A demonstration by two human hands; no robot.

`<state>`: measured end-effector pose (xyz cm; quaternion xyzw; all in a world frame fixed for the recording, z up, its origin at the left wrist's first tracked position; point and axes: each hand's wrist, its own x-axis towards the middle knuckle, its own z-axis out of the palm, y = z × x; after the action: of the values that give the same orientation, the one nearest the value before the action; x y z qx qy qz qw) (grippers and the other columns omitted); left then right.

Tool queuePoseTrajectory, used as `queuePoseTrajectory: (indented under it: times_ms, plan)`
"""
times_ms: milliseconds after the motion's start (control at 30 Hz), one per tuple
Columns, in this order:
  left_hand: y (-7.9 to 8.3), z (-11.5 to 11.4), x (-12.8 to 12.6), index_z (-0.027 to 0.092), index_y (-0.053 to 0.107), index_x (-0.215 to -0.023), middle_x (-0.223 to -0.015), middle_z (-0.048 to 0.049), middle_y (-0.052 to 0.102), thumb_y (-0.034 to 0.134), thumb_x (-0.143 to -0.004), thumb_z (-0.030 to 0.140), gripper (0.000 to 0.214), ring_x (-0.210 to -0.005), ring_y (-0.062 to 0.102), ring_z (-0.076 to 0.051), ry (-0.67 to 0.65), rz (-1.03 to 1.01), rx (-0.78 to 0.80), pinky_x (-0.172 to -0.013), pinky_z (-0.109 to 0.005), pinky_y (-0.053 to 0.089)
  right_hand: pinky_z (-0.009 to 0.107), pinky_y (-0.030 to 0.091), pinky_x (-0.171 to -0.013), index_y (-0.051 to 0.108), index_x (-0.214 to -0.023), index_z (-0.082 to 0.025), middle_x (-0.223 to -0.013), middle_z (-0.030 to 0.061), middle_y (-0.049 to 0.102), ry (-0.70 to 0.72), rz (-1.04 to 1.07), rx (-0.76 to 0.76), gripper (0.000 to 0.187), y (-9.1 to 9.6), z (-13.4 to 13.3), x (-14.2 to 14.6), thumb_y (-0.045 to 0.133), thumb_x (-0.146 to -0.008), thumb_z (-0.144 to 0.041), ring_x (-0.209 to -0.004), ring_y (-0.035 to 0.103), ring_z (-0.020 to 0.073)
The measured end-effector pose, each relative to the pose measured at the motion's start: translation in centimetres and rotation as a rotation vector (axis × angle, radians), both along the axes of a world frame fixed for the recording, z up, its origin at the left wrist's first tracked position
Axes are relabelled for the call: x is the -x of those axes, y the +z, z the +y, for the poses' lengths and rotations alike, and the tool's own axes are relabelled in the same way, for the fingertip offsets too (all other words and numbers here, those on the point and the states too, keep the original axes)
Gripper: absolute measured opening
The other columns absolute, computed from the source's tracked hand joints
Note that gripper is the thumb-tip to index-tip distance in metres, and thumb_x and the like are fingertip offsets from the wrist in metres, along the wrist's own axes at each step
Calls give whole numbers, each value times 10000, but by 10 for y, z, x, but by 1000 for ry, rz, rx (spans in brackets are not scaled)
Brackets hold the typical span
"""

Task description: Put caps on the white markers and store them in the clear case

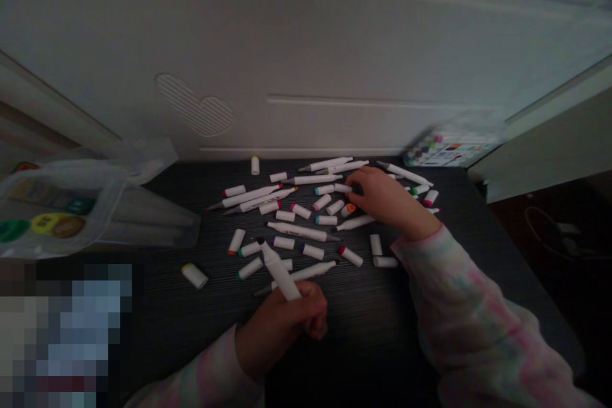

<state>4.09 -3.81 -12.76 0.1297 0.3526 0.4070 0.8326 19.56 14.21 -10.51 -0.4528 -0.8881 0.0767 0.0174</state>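
The left hand (303, 312) is closed around an uncapped marker (281, 274), on the near side of the scattered pieces on the desk (167, 319). The marker's long axis slants up out of the fist, its dark end aimed toward the far edge and leaning to the left.

The right hand (377, 194) is over the other side of the spread, nearer the far edge and the right edge. Its fingers are bent, with the thumb and fingertips at a small white cap (341, 189); whether they pinch it or only rest beside it, I cannot tell.

That cap lies to the left of the right hand, its long axis running nearly along the far edge, so it sits crosswise to the slant of the marker. From the left hand it is well apart, toward the far edge and somewhat to the right; the right hand is plainly the nearer one. The marker's dark end points left of the cap, not at it.

An orange-ended cap (349, 209) lies just below the right fingertips, and a light-blue-ended cap (324, 190) just beside the white one.
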Motion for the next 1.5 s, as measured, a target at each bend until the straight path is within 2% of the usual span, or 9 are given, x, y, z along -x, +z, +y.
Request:
queuePoseTrajectory:
  times_ms: [200,467,633,867,1067,1300,1400,1500]
  plan:
    - [1,0,0,135,428,-450,-465,12,431,634,-629,281,309,-440,384,-80,14,19,5,-477,-244,291,250,363,-576,569,-890,-158,-710,33,598,-118,77,22,178,15,-4,-2,515,-738,-235,-624,533,157]
    - [-1,-2,0,138,426,-453,-463,11,436,625,-635,280,305,-441,394,-83,-10,24,-6,-479,-246,290,222,306,-523,573,-850,-150,-682,14,560,-50,99,15,143,19,-4,-4,512,-724,-176,-570,475,119]
    - [-2,-1,0,139,419,-451,-461,14,425,627,-636,281,312,-439,387,-81,-6,12,-17,-480,-247,291,236,315,-533,571,-876,-147,-700,24,572,-32,75,28,164,16,-5,-2,506,-728,-175,-570,481,127]
    - [-2,-1,-1,135,428,-468,-469,15,429,624,-640,277,297,-440,385,-77,1,3,-12,-478,-244,291,268,360,-585,571,-880,-170,-776,42,609,-24,16,41,173,12,-2,-3,495,-758,-267,-649,534,167]
    - [1,-2,0,137,424,-466,-462,14,430,622,-642,293,307,-444,391,-81,-16,20,-13,-483,-247,290,314,407,-701,578,-884,-156,-893,81,618,-7,-28,38,188,7,1,-7,487,-754,-257,-797,561,217]
    - [3,-1,-1,139,412,-455,-463,17,427,625,-639,283,315,-442,386,-76,-7,18,2,-480,-243,287,337,395,-831,608,-888,-144,-946,97,613,15,52,41,212,9,0,-5,491,-771,-276,-909,544,222]
    - [2,-2,-1,140,408,-454,-465,17,429,623,-637,279,316,-442,391,-77,1,15,-8,-478,-243,289,333,394,-825,607,-901,-140,-948,98,613,7,75,28,234,14,-2,-5,477,-785,-297,-909,544,223]
    - [0,-2,-1,138,415,-466,-471,16,434,618,-648,276,306,-445,394,-77,4,21,-7,-480,-244,293,301,411,-716,594,-922,-156,-895,75,623,-5,65,80,258,22,-6,-6,470,-788,-337,-819,565,205]
